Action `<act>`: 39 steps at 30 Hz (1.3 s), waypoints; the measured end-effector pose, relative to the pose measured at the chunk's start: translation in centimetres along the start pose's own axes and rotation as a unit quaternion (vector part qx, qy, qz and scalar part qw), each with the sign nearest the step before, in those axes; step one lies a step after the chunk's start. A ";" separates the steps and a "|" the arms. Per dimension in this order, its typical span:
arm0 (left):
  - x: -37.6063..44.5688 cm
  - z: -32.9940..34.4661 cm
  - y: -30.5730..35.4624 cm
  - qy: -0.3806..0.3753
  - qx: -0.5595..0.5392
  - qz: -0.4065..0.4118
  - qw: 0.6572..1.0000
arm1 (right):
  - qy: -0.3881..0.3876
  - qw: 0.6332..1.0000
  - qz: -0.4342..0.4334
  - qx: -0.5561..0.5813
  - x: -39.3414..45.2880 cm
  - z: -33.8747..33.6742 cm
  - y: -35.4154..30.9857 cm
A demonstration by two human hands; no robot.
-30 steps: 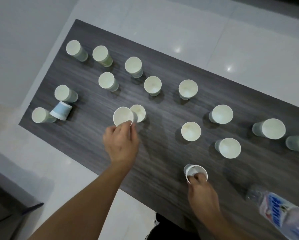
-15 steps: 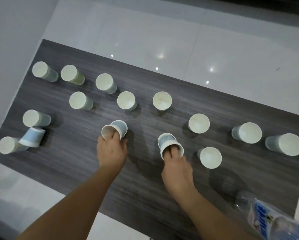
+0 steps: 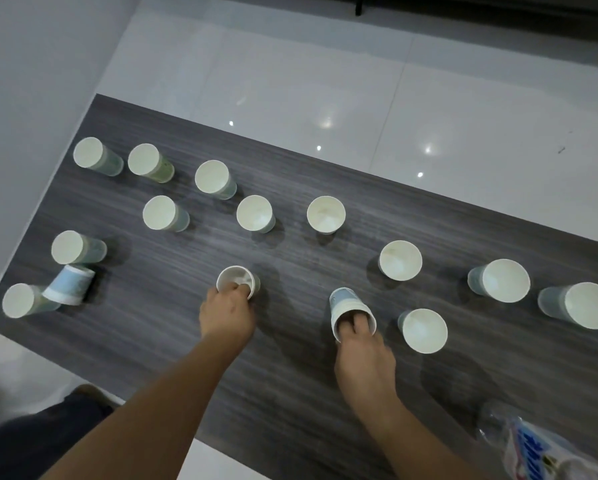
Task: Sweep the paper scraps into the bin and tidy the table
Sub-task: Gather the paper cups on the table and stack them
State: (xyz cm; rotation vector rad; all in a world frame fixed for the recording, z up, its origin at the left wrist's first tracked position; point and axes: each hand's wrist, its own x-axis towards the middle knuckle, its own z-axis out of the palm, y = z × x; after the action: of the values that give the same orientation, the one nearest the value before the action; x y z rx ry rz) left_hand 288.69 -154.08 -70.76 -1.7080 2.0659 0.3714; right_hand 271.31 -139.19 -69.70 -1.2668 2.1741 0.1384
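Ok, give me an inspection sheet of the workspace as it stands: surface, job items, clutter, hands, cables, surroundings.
Surface: dark wood-grain table.
Job's things: paper scraps and bin, nothing seen.
Clutter: paper cups spread over the table, most upright; one blue cup tipped over at the left end between two upright ones; plastic bottle at the near right corner.
Hands: left hand grips the rim of a cup, fingers inside; right hand holds a tilted cup with fingers inside its mouth.
Cables: nothing seen.
Surroundings: glossy white tile floor, grey wall on the left.
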 end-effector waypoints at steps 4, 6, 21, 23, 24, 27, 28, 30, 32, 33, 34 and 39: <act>-0.9 -1.0 0.6 0.152 -0.107 0.022 0.982 | 0.006 1.000 -0.013 -0.007 2.2 -0.8 -0.4; -0.9 -2.4 0.9 0.291 -0.170 0.041 0.941 | 0.002 0.999 -0.023 -0.024 3.1 -1.4 -0.8; 8.0 -4.1 1.4 0.130 -0.028 0.124 0.983 | 0.212 0.975 -0.050 0.037 9.5 -8.9 -5.7; 9.1 -4.1 0.9 0.102 -0.030 0.133 0.985 | 0.142 0.989 -0.033 -0.003 11.4 -8.0 -6.1; 9.5 -4.2 0.4 0.105 -0.031 0.154 0.982 | 0.103 0.995 -0.017 -0.010 12.2 -7.5 -6.4; 9.3 -5.1 -2.0 0.118 -0.052 0.197 0.972 | 0.069 0.997 0.042 -0.006 13.1 -7.1 -8.1; 8.9 -5.4 -3.2 0.125 -0.072 0.198 0.970 | 0.103 0.994 0.038 0.016 13.0 -7.1 -9.3; 8.1 -5.8 -5.7 0.141 -0.114 0.190 0.965 | 0.196 0.976 -0.048 0.082 12.5 -7.0 -12.5; 7.3 -6.0 -8.2 0.144 -0.139 0.182 0.963 | 0.288 0.938 -0.152 0.122 12.3 -7.4 -16.8; 6.9 -6.1 -9.7 0.140 -0.143 0.178 0.964 | 0.308 0.923 -0.186 0.134 12.6 -7.8 -19.2; 6.4 -6.0 -10.6 0.137 -0.139 0.176 0.965 | 0.311 0.919 -0.199 0.136 13.1 -8.2 -20.8; 4.9 -4.3 -17.4 0.139 -0.135 0.161 0.968 | 0.204 0.971 -0.113 0.047 16.7 -8.8 -27.1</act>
State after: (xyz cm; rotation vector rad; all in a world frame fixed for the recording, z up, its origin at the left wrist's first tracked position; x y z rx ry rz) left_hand 304.28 -163.82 -68.22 -1.6476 2.6139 0.5642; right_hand 283.61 -169.67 -66.26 -1.5839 2.3134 -0.3433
